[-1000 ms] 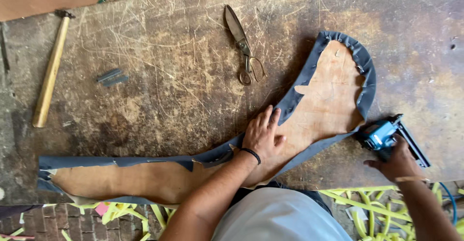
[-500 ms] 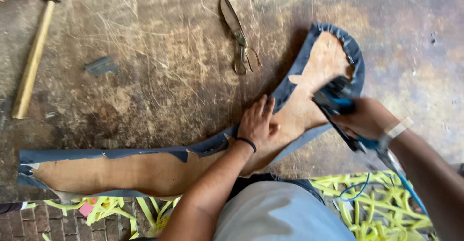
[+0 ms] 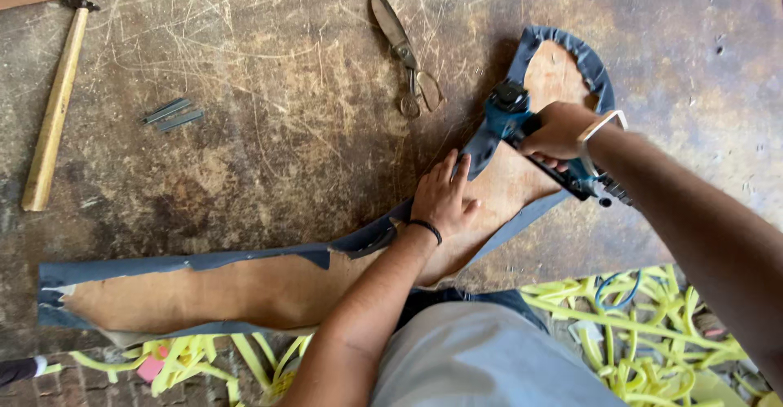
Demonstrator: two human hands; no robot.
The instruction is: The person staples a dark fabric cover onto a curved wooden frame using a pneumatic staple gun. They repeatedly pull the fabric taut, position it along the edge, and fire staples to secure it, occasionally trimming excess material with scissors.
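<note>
Right hand wrapped tight round the blue staple gun, nose down on the denim edge of the curved wooden panel, left hand spread flat pinning it, gun's moved left off the bench since before, panel runs lower left to upper right, scissors just beside, hammer well apart

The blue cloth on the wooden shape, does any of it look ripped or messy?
Yes. Along the long left part of the wooden shape, the blue cloth has a jagged, uneven edge and is frayed at the far left end. Near the left hand it bunches into a fold. The workbench is heavily scratched too.
</note>
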